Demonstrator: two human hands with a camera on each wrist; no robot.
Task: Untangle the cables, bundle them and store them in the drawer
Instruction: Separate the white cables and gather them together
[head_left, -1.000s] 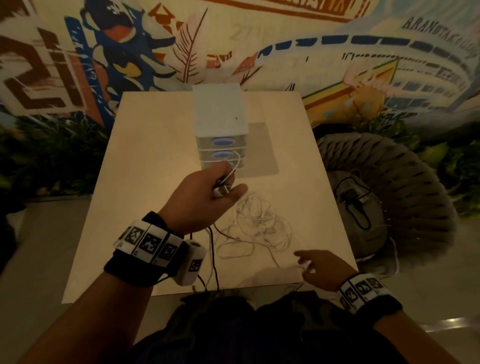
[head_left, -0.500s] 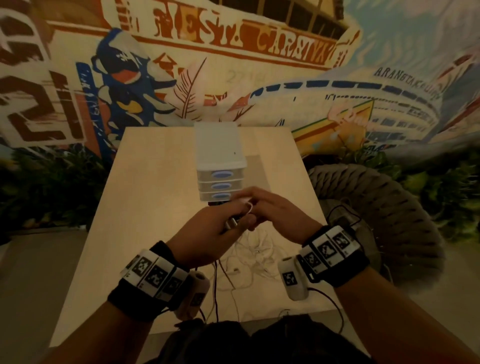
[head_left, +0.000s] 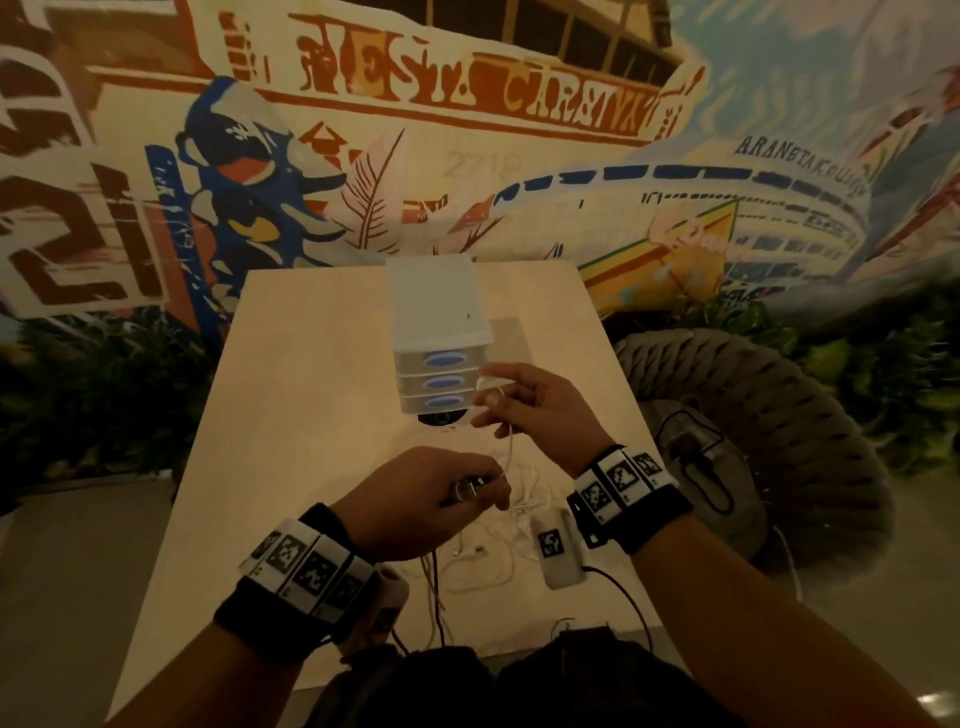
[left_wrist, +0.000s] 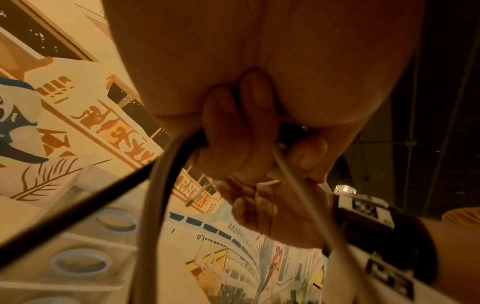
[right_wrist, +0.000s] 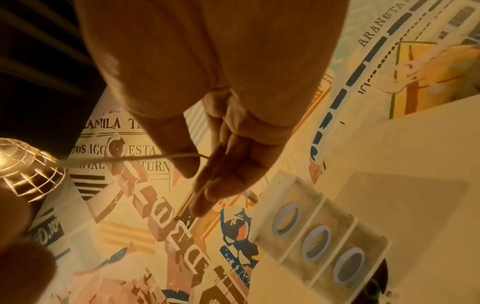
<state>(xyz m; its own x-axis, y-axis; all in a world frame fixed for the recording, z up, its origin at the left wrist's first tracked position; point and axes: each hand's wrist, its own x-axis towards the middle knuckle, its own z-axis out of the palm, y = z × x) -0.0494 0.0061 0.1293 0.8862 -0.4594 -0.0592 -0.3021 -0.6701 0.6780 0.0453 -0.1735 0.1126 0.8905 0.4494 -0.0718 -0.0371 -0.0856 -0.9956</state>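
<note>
Pinching a thin white cable (head_left: 511, 441) between thumb and fingers, the right hand (head_left: 530, 408) holds it up before the closed drawer unit (head_left: 441, 332), while the left hand (head_left: 421, 501) curls round its plug (head_left: 470, 486); the remaining tangled cables (head_left: 498, 551) lie on the table (head_left: 311, 389) beneath both wrists

Everything is dim and heavily orange-tinted, like warm indoor lighting at night. The head view is soft and grainy, with the mural (head_left: 467, 130) bending hard toward the edges from the wide lens. The drawer unit (head_left: 441, 332) throws a soft shadow to its right on the table (head_left: 311, 389). In the right wrist view a wire globe lamp (right_wrist: 23, 168) glares at the left edge, blown out. The left wrist view has blurry cables (left_wrist: 155, 195) up close, and a dark right side.
</note>
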